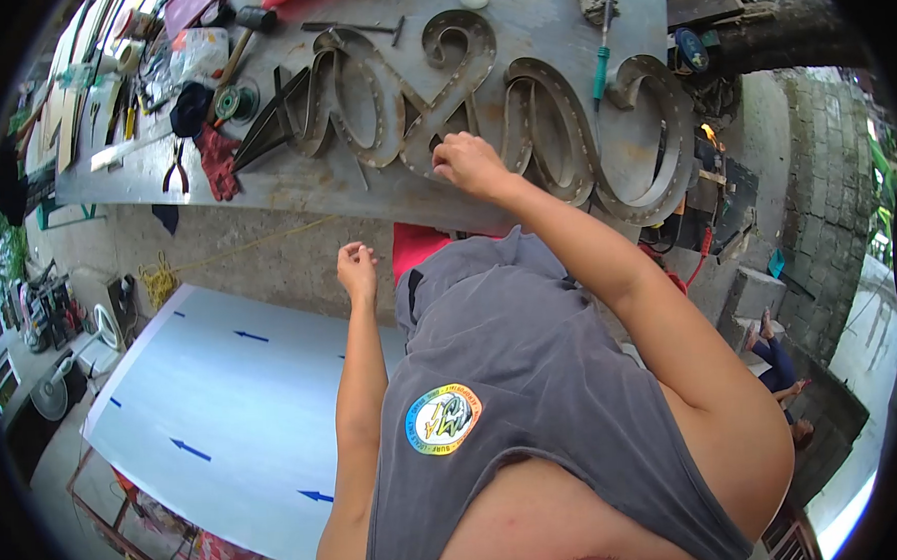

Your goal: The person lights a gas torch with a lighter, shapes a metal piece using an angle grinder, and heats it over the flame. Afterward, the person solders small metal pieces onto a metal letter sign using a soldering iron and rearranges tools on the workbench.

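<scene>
A curled shape bent from metal strip point(591, 164), like script lettering with small holes along its edges, stands on a grey metal-topped table point(295, 197). My right hand point(469, 166) is over the near edge of the strip's middle loops. Its fingers are curled together, and what they pinch, if anything, is too small to make out. Lower down, my left hand point(358, 272) hangs in the air in front of the table, its fingers loosely bent with nothing in them. A teal-handled screwdriver-like tool point(600, 73) lies behind the metal shape.
Red gloves point(218, 160), pliers point(174, 170), a wire spool point(238, 102) and a hammer point(248, 34) lie at the table's left. A white panel with blue arrows point(243, 389) is on my left. A small flame point(708, 132) burns at the right. Another person point(775, 358) is at the far right.
</scene>
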A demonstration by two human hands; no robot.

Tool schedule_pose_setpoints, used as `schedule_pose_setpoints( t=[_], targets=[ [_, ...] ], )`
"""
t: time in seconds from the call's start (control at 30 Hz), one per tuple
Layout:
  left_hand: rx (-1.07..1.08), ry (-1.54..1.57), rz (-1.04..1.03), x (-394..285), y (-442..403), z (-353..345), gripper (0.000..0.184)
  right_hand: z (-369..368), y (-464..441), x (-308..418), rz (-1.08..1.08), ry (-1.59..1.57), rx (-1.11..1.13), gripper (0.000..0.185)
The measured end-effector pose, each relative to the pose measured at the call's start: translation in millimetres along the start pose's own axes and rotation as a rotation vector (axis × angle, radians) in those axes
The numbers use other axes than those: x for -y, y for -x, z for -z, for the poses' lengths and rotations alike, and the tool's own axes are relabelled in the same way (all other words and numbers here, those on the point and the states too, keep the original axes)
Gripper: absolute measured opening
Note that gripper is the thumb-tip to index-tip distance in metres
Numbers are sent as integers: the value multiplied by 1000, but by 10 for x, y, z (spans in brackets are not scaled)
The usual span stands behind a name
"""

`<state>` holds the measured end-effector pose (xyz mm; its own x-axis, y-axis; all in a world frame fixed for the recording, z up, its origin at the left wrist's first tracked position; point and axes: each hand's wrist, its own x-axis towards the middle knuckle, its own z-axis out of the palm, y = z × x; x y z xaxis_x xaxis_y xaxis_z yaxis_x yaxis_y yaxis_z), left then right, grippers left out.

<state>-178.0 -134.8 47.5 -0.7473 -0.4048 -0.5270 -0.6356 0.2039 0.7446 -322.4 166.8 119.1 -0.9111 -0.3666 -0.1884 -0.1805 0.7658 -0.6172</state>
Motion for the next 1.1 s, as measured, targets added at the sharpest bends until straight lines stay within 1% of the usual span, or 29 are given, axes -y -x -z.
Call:
schedule_pose_setpoints(
  t=[0.1,0.17,0.23,0.27,0.3,0.4,0.43,0.5,0.53,0.6,0.63,0.7,0.73,0.8,0.87,0.93,0.97,1.07,1.1],
  targets=[
    [33,-10,61,55,-121,77,18,48,35,-20,-1,-31,-34,17],
    [65,-63,24,235,-193,168,17,172,90,-57,-26,-71,-79,19],
    [74,-104,40,158,-174,260,17,309,112,-129,-67,-227,-186,20],
    [78,-121,64,64,-99,298,17,429,146,-183,-108,-278,-215,20],
    [72,-125,67,126,-91,359,16,517,188,-266,-104,-278,-234,20],
    [55,-91,113,277,-90,469,15,801,290,-581,-245,-357,-393,19],
    [45,-93,100,297,-66,505,15,881,322,-670,-286,-400,-429,18],
    [22,-57,183,309,-57,520,14,1022,392,-803,-316,-424,-487,17],
    [11,-54,172,261,-49,510,14,1088,407,-818,-301,-431,-491,17],
    [-1,-155,113,162,-19,470,18,1161,449,-801,-334,-438,-492,16],
    [-7,-152,107,40,-19,411,18,1161,446,-772,-326,-440,-495,16],
    [-47,-243,-77,-245,-54,268,15,1106,458,-687,-295,-409,-445,16],
    [-57,-237,-163,-432,-94,168,13,1075,460,-622,-267,-410,-427,16],
    [-33,-276,-349,-818,-290,-25,12,1029,479,-480,-239,-369,-375,14],
    [-8,-250,-491,-1356,-548,-276,11,999,476,-400,-226,-338,-353,14],
    [24,-258,-654,-2160,-725,-574,12,1047,481,-352,-266,-399,-400,12],
    [56,-222,-699,-2459,-899,-745,13,1085,476,-353,-272,-400,-389,12],
    [175,-223,-854,-3223,-1480,-1309,16,1203,505,-428,-393,-394,-404,12],
    [228,-258,-842,-3407,-1694,-1522,16,1240,509,-475,-401,-392,-395,12]
  ],
)
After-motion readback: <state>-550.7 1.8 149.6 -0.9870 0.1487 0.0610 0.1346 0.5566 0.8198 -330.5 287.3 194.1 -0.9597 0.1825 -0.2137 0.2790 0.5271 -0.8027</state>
